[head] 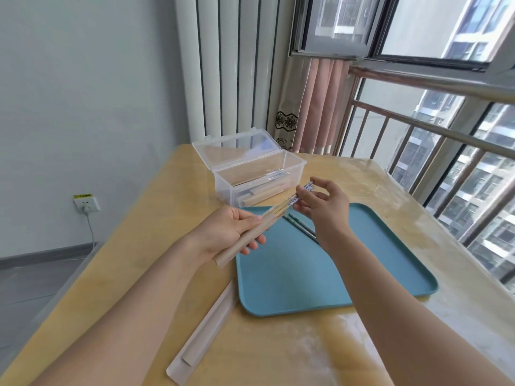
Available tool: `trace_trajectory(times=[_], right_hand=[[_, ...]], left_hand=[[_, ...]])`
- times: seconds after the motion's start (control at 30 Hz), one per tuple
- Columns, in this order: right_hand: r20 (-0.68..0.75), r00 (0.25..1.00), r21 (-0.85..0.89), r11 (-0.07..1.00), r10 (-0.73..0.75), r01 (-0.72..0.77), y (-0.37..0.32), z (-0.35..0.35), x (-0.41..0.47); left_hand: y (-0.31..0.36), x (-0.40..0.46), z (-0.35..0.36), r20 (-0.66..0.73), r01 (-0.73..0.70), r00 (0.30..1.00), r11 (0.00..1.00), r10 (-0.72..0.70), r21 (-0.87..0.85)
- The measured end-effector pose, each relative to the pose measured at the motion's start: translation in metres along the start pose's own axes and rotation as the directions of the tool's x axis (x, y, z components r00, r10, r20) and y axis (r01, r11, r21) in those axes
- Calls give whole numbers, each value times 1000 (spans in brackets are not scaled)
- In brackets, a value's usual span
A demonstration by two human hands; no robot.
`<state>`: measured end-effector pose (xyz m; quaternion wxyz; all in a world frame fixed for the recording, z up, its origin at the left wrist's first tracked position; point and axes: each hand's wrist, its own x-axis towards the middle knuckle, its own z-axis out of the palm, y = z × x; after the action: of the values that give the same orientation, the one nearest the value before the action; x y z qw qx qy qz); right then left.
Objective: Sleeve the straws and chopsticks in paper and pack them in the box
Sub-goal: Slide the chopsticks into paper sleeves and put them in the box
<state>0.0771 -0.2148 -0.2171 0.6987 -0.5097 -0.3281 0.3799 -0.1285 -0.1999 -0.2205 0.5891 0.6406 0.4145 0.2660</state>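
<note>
My left hand (227, 232) grips a tan paper sleeve (245, 240) held above the table. A pair of chopsticks (296, 197) with patterned blue tops sticks partly out of that sleeve. My right hand (324, 203) pinches the patterned tops between thumb and fingers. Behind the hands stands a clear plastic box (259, 174) with its lid open; several sleeved items lie inside. Another pair of chopsticks (302, 228) lies on the blue tray (334, 268), partly hidden by my right wrist.
Two spare paper sleeves (206, 332) lie on the yellow table (145, 218) left of the tray. A radiator, a curtain and a window railing stand beyond the table's far edge. The table's left edge drops to the floor.
</note>
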Motion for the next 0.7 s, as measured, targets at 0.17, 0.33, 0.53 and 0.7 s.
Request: trace_trajectory(times=[0.17,0.33,0.53,0.7], right_hand=[[-48,999,32,999,14,-12,-3,13,21],[-65,997,46,999,33,-30,-12,26,44],[-26,999,-89,995,-45,42,-18,38,75],[-8,1000,-77,997,6,-7,-18,47,103]], left_hand=[[10,20,-10,-16,-19,1000,1000,19,21],[22,41,-24,-32,-35,999,999,36,23],[35,67,-38,-36,-87,995,995,89,53],[41,87,-46,-47,-81,995,994,85,67]])
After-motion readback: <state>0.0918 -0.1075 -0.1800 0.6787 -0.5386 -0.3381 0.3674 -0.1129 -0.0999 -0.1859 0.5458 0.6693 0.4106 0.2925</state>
